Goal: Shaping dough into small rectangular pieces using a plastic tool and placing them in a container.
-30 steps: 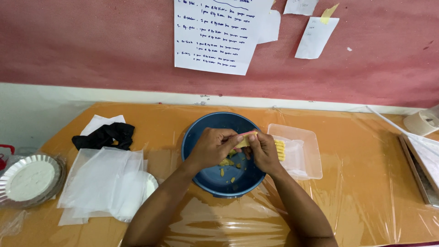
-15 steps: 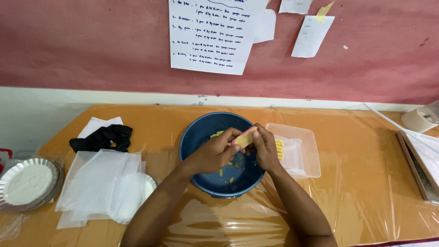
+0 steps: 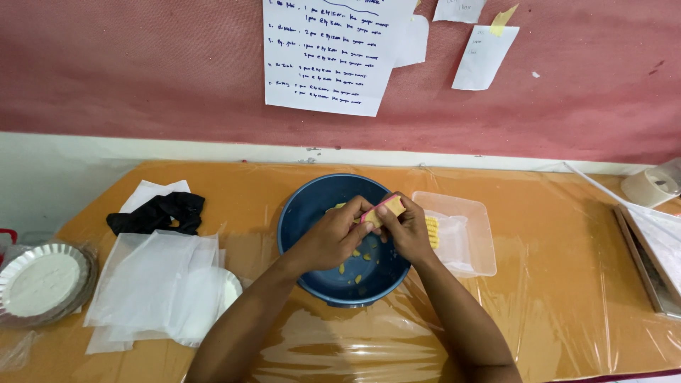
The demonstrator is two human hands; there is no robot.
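A view from above of two bare hands meeting over a round dark blue bowl (image 3: 312, 213) that sits at the middle of an orange tabletop (image 3: 553, 284) covered in glossy, wrinkled clear film; the left hand (image 3: 330, 241) and the right hand (image 3: 410, 230) together hold a small pale yellow block (image 3: 386, 210) with a pink edge, just above the bowl's far half; the fingers of both hands are curled and pinching the block from either side, the fingertips touching one another. Small yellow pieces (image 3: 358, 278) lie scattered on the bowl's smooth inner floor.

Just to the right of the bowl, almost touching its rim, stands a shallow rectangular clear plastic tray (image 3: 475, 262) with rounded corners; a short row of yellow strips (image 3: 431, 231) lies at its left end. To the left of the bowl, near but apart, thin translucent sheets (image 3: 152, 284) overlap a white round plate (image 3: 220, 298); behind them lies a crumpled black cloth (image 3: 159, 213). At the far left edge is a fluted foil dish (image 3: 42, 284) with a white inside.

The tabletop's near edge runs under the forearms; open film-covered surface lies to the right of the tray, up to a flat wooden frame (image 3: 642, 262) at the right edge; a roll of tape (image 3: 649, 186) sits in the far right corner. Behind, a rough red wall (image 3: 142, 71) carries white paper notes (image 3: 326, 57).
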